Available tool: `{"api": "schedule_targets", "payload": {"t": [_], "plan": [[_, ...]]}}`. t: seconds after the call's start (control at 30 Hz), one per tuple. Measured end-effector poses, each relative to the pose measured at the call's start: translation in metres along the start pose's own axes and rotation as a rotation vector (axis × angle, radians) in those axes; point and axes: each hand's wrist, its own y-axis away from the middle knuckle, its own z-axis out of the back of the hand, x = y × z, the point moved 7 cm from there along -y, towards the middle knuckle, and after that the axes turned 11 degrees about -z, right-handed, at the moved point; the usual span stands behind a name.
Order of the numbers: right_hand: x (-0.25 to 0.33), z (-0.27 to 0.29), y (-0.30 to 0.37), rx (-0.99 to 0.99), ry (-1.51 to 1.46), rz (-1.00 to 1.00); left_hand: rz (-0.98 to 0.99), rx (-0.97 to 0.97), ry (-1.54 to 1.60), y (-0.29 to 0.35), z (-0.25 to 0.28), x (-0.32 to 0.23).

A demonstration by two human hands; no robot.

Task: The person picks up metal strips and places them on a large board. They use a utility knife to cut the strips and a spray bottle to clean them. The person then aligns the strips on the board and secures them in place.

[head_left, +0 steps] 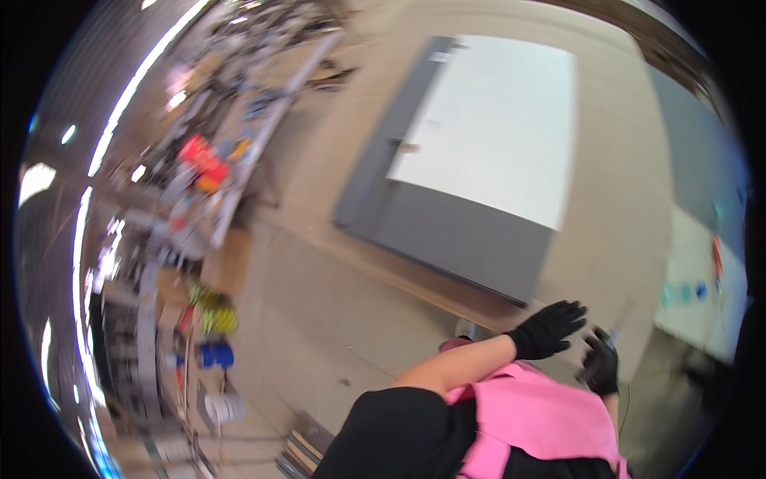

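Note:
My left hand [548, 329], in a black glove, is held out with its fingers stretched and nothing in it. It is just off the near corner of a dark grey panel [471, 239]. A smaller white panel [499, 132] lies on the grey one, with small fittings along its left edge. To the right, my right hand [598, 363], also black-gloved, is closed around a slim, pale, pointed tool [619, 321]. Motion blur hides what kind of tool it is. The hands are close together but apart.
The panels rest on a brown cardboard-covered table [618, 199]. A cluttered bench [231, 203] stands at the left, with a red item [205, 158] on it. A blue container [216, 355] is at the lower left. Another pale surface [694, 295] lies at the right.

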Motion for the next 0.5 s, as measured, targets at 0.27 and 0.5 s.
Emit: {"api": "schedule_targets", "payload": {"t": [0.27,0.5], "plan": [[-0.017,0.017,-0.02,0.027,-0.071,0.007,0.832,-0.194,-0.517,0.114,0.208,0.228],[-0.051,-0.045,0.013,-0.066,-0.085,-0.097,0.537,-0.213,-0.141,0.072,0.182,0.247]]}}
